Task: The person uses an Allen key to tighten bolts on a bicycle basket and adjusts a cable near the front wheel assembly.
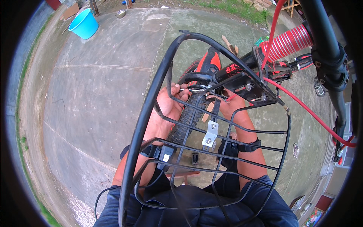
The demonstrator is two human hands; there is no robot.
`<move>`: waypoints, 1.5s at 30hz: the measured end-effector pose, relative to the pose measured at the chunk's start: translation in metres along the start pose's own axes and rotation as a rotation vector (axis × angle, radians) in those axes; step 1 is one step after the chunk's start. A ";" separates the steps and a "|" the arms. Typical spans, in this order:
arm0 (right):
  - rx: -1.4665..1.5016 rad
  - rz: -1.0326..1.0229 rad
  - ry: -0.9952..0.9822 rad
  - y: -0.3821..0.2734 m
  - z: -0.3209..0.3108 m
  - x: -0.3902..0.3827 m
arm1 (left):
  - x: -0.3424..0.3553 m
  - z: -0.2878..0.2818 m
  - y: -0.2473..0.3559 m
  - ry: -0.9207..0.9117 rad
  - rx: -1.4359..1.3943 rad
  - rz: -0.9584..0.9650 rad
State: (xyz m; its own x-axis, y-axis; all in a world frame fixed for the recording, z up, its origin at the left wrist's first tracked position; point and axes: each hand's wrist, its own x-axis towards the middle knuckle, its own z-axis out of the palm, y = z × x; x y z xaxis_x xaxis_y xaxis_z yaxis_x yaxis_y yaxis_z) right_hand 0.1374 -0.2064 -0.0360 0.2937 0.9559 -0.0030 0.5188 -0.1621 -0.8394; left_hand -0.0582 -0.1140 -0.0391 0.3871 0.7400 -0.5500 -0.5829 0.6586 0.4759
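A bicycle's knobby front tyre [181, 126] stands in front of me, seen through the bars of a black wire basket [286, 133]. My left hand [168, 109] is at the left side of the tyre's top. Its thumb and fingers pinch a thin silver metal tool [193, 89] that points right toward the fork crown; its exact kind is too small to tell. My right hand [230, 105] reaches in on the other side of the tyre, beside the black bracket strap [216, 108]. Its fingers are mostly hidden behind the bike parts.
A silver angle bracket [210, 134] is bolted at the basket's middle. Red cable [302, 106] loops past the black handlebar [332, 60] on the right. A wooden-handled wire brush [229, 45] lies on the concrete beyond, and a blue tub [84, 24] stands far left.
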 end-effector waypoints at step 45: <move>0.006 0.196 -0.083 -0.004 -0.001 0.002 | -0.013 0.007 0.001 0.018 0.049 0.122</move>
State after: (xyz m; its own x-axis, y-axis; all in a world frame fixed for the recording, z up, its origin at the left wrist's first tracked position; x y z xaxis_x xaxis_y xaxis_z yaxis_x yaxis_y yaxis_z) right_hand 0.1364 -0.2043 -0.0323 0.3214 0.9232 -0.2109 0.4536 -0.3456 -0.8214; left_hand -0.0587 -0.1218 -0.0264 0.3023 0.8125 -0.4984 -0.5887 0.5704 0.5729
